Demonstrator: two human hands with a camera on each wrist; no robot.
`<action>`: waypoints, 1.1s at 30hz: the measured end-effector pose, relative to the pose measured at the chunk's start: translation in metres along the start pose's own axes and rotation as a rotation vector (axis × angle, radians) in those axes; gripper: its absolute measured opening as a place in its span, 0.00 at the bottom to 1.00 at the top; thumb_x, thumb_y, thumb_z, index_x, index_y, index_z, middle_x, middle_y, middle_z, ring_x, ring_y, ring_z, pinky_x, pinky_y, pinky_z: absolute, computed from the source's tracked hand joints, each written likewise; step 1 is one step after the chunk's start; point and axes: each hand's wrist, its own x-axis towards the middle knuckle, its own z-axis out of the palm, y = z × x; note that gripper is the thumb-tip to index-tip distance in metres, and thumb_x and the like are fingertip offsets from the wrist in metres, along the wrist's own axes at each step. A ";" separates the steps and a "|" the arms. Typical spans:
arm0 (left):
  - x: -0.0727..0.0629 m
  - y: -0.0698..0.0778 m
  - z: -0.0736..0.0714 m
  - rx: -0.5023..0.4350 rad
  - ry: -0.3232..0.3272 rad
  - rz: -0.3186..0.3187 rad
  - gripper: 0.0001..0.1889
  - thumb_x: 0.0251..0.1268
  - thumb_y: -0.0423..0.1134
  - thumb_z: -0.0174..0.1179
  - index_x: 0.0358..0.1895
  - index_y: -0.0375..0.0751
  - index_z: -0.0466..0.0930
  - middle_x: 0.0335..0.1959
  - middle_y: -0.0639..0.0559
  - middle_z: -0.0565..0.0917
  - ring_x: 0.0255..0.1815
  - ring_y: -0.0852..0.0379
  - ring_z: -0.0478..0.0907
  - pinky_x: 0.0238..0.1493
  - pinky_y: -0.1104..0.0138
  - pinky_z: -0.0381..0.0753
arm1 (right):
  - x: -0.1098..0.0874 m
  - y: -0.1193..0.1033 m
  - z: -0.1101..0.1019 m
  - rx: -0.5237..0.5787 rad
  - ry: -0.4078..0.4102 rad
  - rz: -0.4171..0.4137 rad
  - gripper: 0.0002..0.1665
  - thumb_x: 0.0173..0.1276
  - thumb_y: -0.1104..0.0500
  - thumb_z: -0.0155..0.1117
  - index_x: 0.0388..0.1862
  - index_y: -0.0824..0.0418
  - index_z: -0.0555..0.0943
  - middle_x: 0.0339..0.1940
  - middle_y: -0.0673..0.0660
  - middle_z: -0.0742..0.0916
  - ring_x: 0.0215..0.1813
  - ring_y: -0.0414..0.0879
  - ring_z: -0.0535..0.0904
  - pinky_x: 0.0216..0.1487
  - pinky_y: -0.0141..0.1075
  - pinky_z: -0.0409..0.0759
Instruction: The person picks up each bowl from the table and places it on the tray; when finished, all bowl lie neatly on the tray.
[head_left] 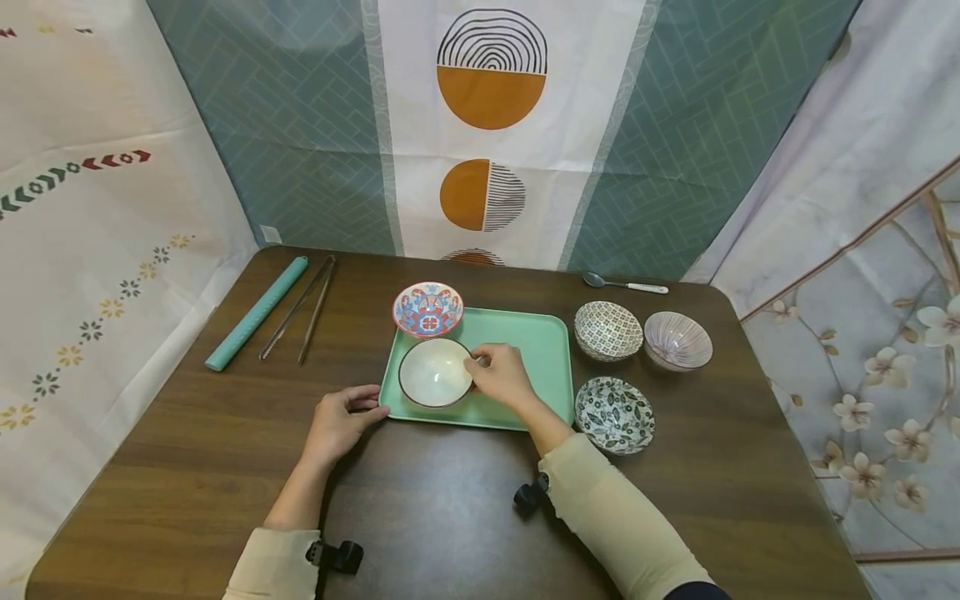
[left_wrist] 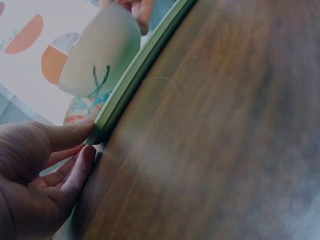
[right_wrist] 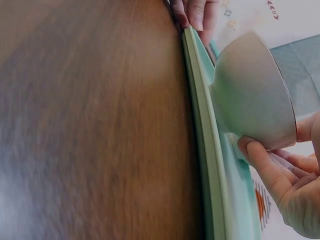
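Observation:
A white bowl (head_left: 435, 372) with a dark rim stands upright at the left side of the green tray (head_left: 525, 367). My right hand (head_left: 501, 372) grips the bowl by its right side; in the right wrist view its fingers (right_wrist: 260, 155) are under the bowl's flank and the thumb is near the rim. My left hand (head_left: 341, 423) pinches the tray's near left corner, with the thumb above and a finger below in the left wrist view. Just behind the white bowl is a red and blue patterned bowl (head_left: 427, 308), at the tray's far left corner; its base is hidden.
Right of the tray stand a brown-patterned bowl (head_left: 608, 331), a purple-striped bowl (head_left: 678, 342) and a leaf-patterned bowl (head_left: 614, 415) close to my right forearm. A spoon (head_left: 626, 284) lies at the back edge. Tongs (head_left: 300, 308) and a teal roll (head_left: 257, 313) lie at left.

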 end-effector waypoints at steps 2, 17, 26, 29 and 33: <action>0.000 0.000 0.000 0.001 0.003 -0.002 0.20 0.61 0.33 0.73 0.55 0.29 0.84 0.41 0.39 0.88 0.46 0.46 0.85 0.37 0.75 0.79 | 0.002 -0.001 0.005 -0.003 -0.016 0.010 0.13 0.72 0.64 0.63 0.48 0.72 0.85 0.31 0.64 0.89 0.21 0.48 0.86 0.25 0.36 0.84; 0.000 -0.002 -0.001 -0.006 -0.013 -0.002 0.20 0.62 0.32 0.72 0.56 0.28 0.83 0.42 0.39 0.88 0.47 0.46 0.85 0.36 0.75 0.78 | 0.002 -0.009 0.014 -0.071 -0.088 0.044 0.20 0.77 0.49 0.60 0.54 0.64 0.83 0.33 0.58 0.88 0.26 0.44 0.87 0.33 0.37 0.83; 0.001 0.000 0.000 -0.005 -0.012 0.004 0.20 0.62 0.32 0.72 0.56 0.28 0.83 0.42 0.39 0.88 0.46 0.45 0.85 0.36 0.75 0.78 | -0.006 -0.009 -0.025 -0.164 -0.006 -0.028 0.23 0.76 0.51 0.62 0.60 0.66 0.81 0.47 0.61 0.89 0.49 0.53 0.86 0.52 0.47 0.82; 0.001 0.000 0.000 -0.002 -0.013 0.005 0.20 0.62 0.32 0.72 0.56 0.28 0.83 0.42 0.39 0.88 0.46 0.45 0.85 0.36 0.75 0.78 | -0.009 -0.008 -0.046 -0.175 0.038 -0.035 0.24 0.76 0.51 0.62 0.60 0.67 0.81 0.48 0.62 0.89 0.49 0.54 0.87 0.52 0.47 0.82; 0.001 0.000 0.001 -0.003 -0.009 0.005 0.20 0.62 0.32 0.72 0.56 0.28 0.83 0.42 0.39 0.88 0.46 0.46 0.85 0.37 0.75 0.78 | -0.017 -0.003 -0.076 -0.182 0.088 -0.021 0.24 0.77 0.50 0.61 0.61 0.65 0.80 0.49 0.63 0.89 0.49 0.55 0.87 0.51 0.48 0.82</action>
